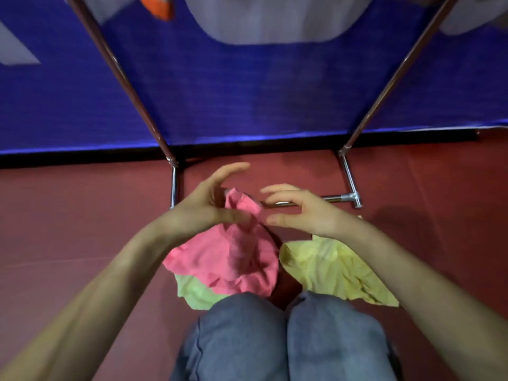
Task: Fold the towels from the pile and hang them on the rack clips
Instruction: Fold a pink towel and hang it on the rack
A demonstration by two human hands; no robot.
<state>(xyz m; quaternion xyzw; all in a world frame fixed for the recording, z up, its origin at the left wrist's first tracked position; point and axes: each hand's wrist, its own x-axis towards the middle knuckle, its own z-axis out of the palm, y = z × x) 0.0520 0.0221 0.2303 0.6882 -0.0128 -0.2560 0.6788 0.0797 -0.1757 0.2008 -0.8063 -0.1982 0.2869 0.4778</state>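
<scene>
A pink towel (233, 257) hangs crumpled in front of my knees, lifted off the floor by its top corner. My left hand (203, 204) pinches that corner between thumb and fingers. Just to the right, my right hand (299, 210) hovers with fingers spread and curved, holding nothing and almost touching the towel's edge. A yellow towel (335, 270) lies rumpled on the floor at the right, and a light green towel (195, 292) pokes out below the pink one. The metal rack (349, 174) stands ahead, its legs rising to the upper left and upper right. No clips are in view.
My knees in grey trousers (283, 339) fill the bottom centre. The floor (68, 229) is dark red. A blue fabric panel (247, 92) stands behind the rack, and pale cloth (264, 17) hangs at the top of the view.
</scene>
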